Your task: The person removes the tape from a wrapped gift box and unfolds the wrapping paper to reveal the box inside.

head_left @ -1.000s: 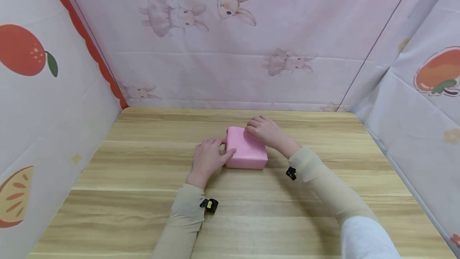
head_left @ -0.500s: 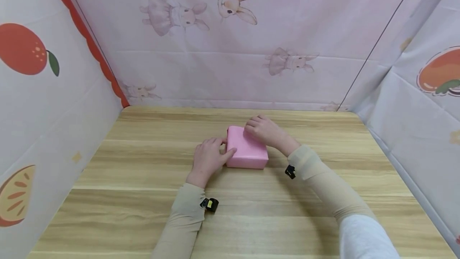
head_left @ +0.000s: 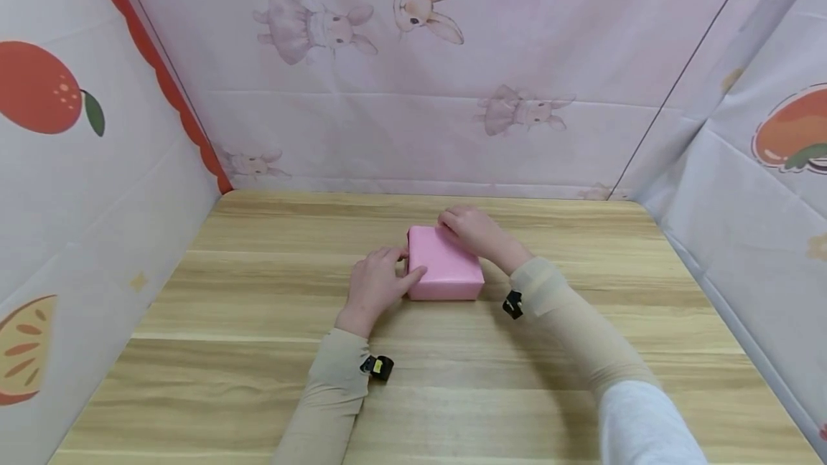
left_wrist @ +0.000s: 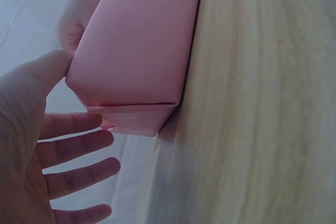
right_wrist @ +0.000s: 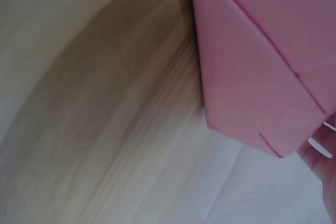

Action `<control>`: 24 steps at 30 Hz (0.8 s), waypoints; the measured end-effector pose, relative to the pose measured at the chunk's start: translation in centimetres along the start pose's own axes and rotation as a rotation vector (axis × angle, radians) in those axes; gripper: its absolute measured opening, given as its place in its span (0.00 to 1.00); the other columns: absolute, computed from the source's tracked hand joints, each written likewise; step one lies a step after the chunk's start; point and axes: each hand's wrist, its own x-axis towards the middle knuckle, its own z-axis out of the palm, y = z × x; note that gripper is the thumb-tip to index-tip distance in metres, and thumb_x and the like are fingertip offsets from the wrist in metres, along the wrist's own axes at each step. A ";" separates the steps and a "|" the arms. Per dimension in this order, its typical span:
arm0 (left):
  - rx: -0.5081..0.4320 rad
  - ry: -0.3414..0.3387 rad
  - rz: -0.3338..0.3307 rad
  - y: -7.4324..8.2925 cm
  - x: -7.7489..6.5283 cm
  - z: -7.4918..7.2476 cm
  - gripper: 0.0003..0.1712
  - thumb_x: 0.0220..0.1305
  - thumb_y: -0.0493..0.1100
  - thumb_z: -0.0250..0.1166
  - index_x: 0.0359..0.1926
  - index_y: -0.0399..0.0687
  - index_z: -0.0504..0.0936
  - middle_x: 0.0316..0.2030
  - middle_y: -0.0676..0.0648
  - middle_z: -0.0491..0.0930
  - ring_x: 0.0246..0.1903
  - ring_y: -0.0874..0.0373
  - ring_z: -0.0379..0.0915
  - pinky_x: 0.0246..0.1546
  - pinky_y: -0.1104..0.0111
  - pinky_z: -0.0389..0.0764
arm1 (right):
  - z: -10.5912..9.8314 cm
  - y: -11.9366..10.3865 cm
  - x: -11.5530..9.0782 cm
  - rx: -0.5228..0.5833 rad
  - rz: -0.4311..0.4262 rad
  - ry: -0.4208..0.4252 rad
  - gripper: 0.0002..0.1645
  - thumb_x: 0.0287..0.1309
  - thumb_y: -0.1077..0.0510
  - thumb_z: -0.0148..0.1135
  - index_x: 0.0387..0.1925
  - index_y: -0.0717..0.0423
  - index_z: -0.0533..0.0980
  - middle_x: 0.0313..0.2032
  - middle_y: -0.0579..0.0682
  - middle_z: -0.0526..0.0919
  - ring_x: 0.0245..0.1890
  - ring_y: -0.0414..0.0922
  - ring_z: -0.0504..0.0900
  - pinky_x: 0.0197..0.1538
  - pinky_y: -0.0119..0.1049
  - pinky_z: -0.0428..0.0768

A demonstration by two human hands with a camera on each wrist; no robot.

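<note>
A small box wrapped in pink paper (head_left: 446, 260) lies flat on the table. My left hand (head_left: 373, 284) holds its left end, thumb on the top edge and index finger at the folded end. The left wrist view shows the other left fingers (left_wrist: 84, 177) spread and off the box. At the far right part of the box, my right hand (head_left: 477, 232) grips the back edge with bent fingers; its thumb is hidden. Folded paper seams run along the wrapped box (right_wrist: 247, 72) in the right wrist view, where a few right fingertips (right_wrist: 317, 158) show at its far corner.
The box stands on a wood-grain table (head_left: 452, 386). A pink cloth with rabbit prints (head_left: 388, 128) hangs along the back edge. White cloths with fruit prints (head_left: 148, 242) close off the left and right sides.
My right hand has shifted slightly left along the back edge, its forearm swinging in a little. The box has turned very slightly. My left hand stays where it was.
</note>
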 end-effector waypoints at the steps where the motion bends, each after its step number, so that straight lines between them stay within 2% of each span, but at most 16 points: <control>1: -0.003 -0.002 -0.001 0.0 0.0 0.0 0.35 0.59 0.73 0.57 0.53 0.53 0.81 0.54 0.48 0.82 0.56 0.48 0.77 0.54 0.52 0.78 | 0.1 0.0 0.1 0.013 0.026 -0.013 0.05 0.65 0.62 0.58 0.35 0.58 0.79 0.31 0.51 0.84 0.30 0.46 0.82 0.37 0.38 0.82; 4: -0.009 -0.001 0.001 -0.2 0.1 0.1 0.35 0.59 0.73 0.58 0.53 0.53 0.81 0.53 0.49 0.83 0.55 0.49 0.78 0.53 0.53 0.78 | 0.2 0.4 0.4 0.064 0.120 -0.052 0.05 0.67 0.63 0.55 0.34 0.57 0.76 0.29 0.50 0.80 0.27 0.44 0.76 0.33 0.35 0.78; 7: -0.016 -0.001 0.005 -0.3 0.2 0.2 0.35 0.59 0.72 0.58 0.53 0.53 0.81 0.53 0.49 0.83 0.56 0.50 0.78 0.54 0.54 0.78 | 0.6 1.0 0.5 0.104 0.174 -0.056 0.04 0.66 0.64 0.54 0.35 0.58 0.75 0.29 0.51 0.78 0.28 0.44 0.74 0.32 0.35 0.76; 13: -0.035 -0.015 0.004 -0.2 0.1 0.2 0.35 0.59 0.72 0.58 0.54 0.53 0.81 0.54 0.49 0.82 0.57 0.50 0.76 0.55 0.53 0.78 | 1.0 1.6 0.5 0.122 0.187 -0.055 0.04 0.66 0.64 0.55 0.36 0.58 0.76 0.31 0.52 0.81 0.30 0.45 0.77 0.36 0.36 0.80; 20: -0.032 -0.014 0.008 -0.3 0.2 0.2 0.35 0.60 0.72 0.58 0.54 0.53 0.81 0.54 0.49 0.82 0.56 0.49 0.77 0.54 0.54 0.78 | 0.8 1.5 0.4 0.172 0.248 -0.050 0.07 0.66 0.63 0.56 0.40 0.60 0.79 0.36 0.55 0.85 0.37 0.49 0.83 0.44 0.41 0.83; 24: -0.043 -0.015 0.002 -0.2 0.2 0.1 0.35 0.59 0.72 0.58 0.54 0.53 0.81 0.54 0.48 0.82 0.57 0.49 0.77 0.55 0.54 0.78 | 0.4 1.6 -0.1 0.182 0.259 -0.025 0.07 0.66 0.63 0.56 0.41 0.61 0.79 0.38 0.56 0.86 0.39 0.51 0.84 0.46 0.42 0.84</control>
